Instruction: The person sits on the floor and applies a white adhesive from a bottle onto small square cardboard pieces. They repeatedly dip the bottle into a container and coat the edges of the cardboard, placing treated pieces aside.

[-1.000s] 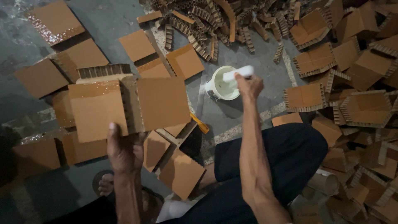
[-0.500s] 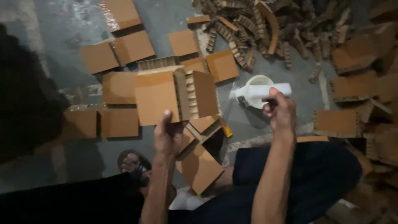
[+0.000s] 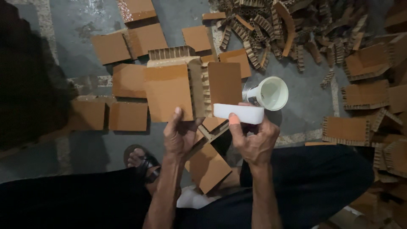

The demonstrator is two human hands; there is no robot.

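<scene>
Now our left hand (image 3: 180,135) grips a folded panel (image 3: 169,95) of brown honeycomb cardboard, its ribbed edge showing, while our right hand (image 3: 253,138) clamps a white block (image 3: 238,113) against it. Below lie flat cardboard pieces (image 3: 127,80), a white cup (image 3: 269,93) and a scrap pile (image 3: 271,29) on grey concrete floor (image 3: 301,106).

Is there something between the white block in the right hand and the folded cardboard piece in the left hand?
Nothing visible stands between them. The right hand holds the white block with its left end right at the edge of the folded cardboard piece, which the left hand grips from below. The white cup sits behind, out of the way.
</scene>
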